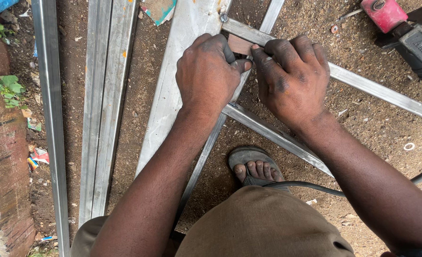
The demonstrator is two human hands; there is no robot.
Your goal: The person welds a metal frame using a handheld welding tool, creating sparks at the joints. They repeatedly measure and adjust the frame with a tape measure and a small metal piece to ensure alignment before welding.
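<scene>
My left hand [206, 76] is closed over a thin metal bar [196, 166] where it meets a flat aluminium plate [173, 81]. My right hand [294, 78] presses beside it, fingertips pinching a small brown flat piece [239, 45] against a crossing metal bar [382, 93]. The thumbs nearly touch. A second bar [273, 135] runs diagonally under my right wrist. What sits under the left palm is hidden.
Long metal channels [104, 109] and a thin rail [54, 119] lie on the dirt at left. A red and black power tool [401, 28] lies top right, its black cable [311, 186] passing my sandalled foot [254, 166]. A small ring [409, 146] lies at right.
</scene>
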